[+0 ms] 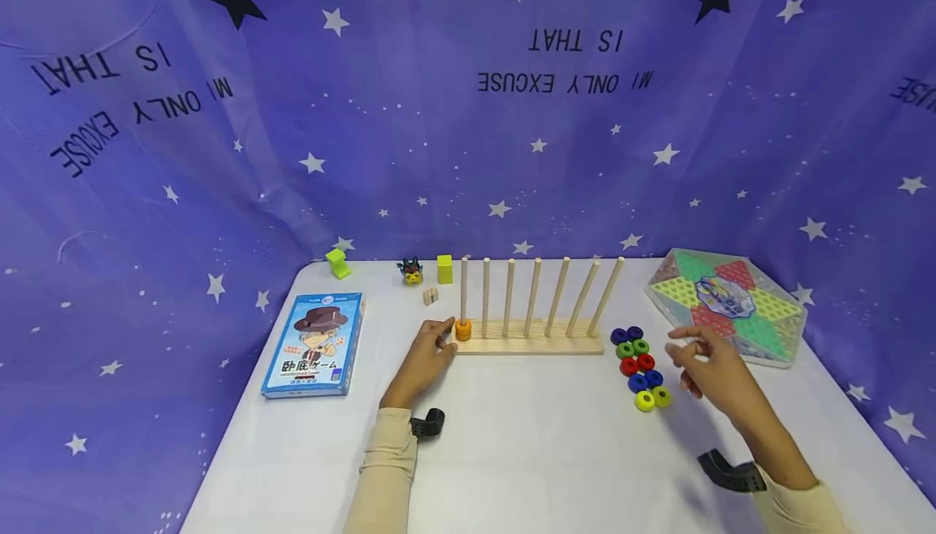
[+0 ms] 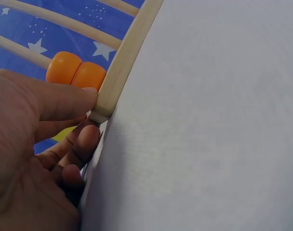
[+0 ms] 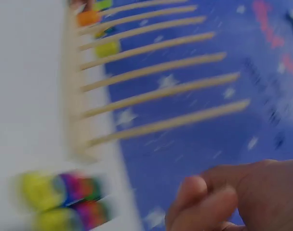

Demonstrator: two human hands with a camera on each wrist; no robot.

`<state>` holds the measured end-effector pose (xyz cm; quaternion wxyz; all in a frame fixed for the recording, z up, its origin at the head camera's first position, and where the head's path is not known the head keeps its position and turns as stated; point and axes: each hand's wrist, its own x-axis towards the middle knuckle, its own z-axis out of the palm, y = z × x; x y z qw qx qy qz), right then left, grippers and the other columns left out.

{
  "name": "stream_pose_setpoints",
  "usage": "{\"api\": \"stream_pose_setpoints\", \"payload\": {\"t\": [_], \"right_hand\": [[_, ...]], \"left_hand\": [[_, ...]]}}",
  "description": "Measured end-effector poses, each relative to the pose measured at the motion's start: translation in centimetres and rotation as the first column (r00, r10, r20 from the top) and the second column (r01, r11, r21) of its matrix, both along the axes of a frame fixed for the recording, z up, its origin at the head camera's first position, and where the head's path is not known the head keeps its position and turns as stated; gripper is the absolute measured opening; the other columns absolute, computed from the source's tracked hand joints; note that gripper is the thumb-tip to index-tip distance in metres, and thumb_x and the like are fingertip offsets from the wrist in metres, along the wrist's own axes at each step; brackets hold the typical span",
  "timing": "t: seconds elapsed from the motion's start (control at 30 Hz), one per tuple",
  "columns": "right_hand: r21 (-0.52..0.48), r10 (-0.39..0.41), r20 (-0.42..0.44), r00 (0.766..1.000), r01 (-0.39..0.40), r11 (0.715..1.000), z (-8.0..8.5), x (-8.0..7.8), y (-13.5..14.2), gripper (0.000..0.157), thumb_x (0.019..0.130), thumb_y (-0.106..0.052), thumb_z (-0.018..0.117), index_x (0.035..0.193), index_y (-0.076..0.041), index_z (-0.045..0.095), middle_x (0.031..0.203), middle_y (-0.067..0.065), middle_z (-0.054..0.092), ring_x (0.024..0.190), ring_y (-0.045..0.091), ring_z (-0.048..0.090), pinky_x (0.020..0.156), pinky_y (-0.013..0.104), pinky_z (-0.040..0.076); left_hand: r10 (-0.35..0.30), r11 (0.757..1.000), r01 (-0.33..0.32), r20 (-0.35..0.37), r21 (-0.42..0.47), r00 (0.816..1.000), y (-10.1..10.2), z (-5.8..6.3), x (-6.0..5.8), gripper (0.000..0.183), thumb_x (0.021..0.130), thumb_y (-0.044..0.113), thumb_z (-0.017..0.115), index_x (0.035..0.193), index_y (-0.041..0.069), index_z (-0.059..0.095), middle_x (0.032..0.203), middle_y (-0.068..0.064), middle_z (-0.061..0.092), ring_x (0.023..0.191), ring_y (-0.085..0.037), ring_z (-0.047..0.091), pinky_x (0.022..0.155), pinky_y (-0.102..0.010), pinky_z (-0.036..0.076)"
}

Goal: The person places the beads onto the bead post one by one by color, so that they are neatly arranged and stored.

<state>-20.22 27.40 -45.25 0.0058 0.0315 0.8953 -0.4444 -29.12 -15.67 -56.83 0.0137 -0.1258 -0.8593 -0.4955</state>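
A wooden peg rack with several upright pegs stands on the table. Two orange beads are stacked at the foot of its leftmost peg. My left hand grips the left end of the rack's base, its thumb beside the beads in the left wrist view. My right hand hovers to the right of the loose beads with fingers loosely bent and nothing held. Those beads lie in two columns: purple, green, red, blue and yellow. The right wrist view is blurred.
A blue card-game box lies at the left. Behind the rack are green blocks, a small figurine and a little wooden piece. A hexagonal game board is at the back right. Starry purple cloth surrounds the table.
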Motion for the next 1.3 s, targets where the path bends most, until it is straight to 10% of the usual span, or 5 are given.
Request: {"api": "stream_pose_setpoints", "payload": {"t": [0.23, 0.77, 1.0, 1.3], "right_hand": [[-0.230, -0.035, 0.275, 0.961, 0.101, 0.968, -7.2, 2.8, 2.2, 0.062, 0.096, -0.029, 0.057, 0.137, 0.003, 0.024, 0.083, 0.012, 0.063, 0.055, 0.018, 0.059, 0.052, 0.035, 0.052], [-0.109, -0.059, 0.296, 0.953, 0.095, 0.989, -8.5, 3.1, 2.3, 0.058, 0.094, -0.024, 0.059, 0.134, 0.005, 0.028, 0.078, 0.008, 0.065, 0.057, 0.023, 0.063, 0.054, 0.033, 0.052], [0.039, -0.102, 0.240, 0.965, 0.095, 0.995, -5.2, 3.1, 2.3, 0.065, 0.094, -0.040, 0.057, 0.133, 0.007, 0.035, 0.076, 0.008, 0.066, 0.060, 0.022, 0.064, 0.057, 0.033, 0.051], [0.143, -0.047, -0.096, 0.994, 0.061, 0.988, 4.8, 0.4, -2.2, 0.067, 0.092, -0.050, 0.056, 0.131, 0.003, 0.047, 0.085, 0.008, 0.066, 0.056, 0.020, 0.065, 0.055, 0.030, 0.047]], "left_hand": [[0.009, 1.000, -0.009, 0.017, -0.005, 1.000, 0.0, 0.3, 0.0, 0.051, 0.092, 0.007, 0.061, 0.141, 0.003, 0.046, 0.118, -0.012, 0.049, 0.090, -0.016, 0.048, 0.083, -0.036, 0.038], [0.000, 1.000, -0.001, 0.031, 0.015, 1.000, 1.2, -1.4, 0.5, 0.051, 0.092, 0.009, 0.061, 0.141, 0.003, 0.045, 0.119, -0.008, 0.048, 0.090, -0.014, 0.048, 0.084, -0.034, 0.038], [0.013, 1.000, -0.013, 0.020, 0.002, 1.000, 0.9, -1.2, 0.4, 0.052, 0.092, 0.009, 0.061, 0.141, 0.004, 0.045, 0.117, -0.007, 0.047, 0.090, -0.013, 0.047, 0.084, -0.032, 0.038], [0.023, 1.000, -0.023, 0.025, -0.014, 0.999, 0.4, -0.2, 0.2, 0.051, 0.093, 0.009, 0.061, 0.141, 0.004, 0.045, 0.119, -0.008, 0.048, 0.090, -0.014, 0.048, 0.083, -0.034, 0.038]]}}
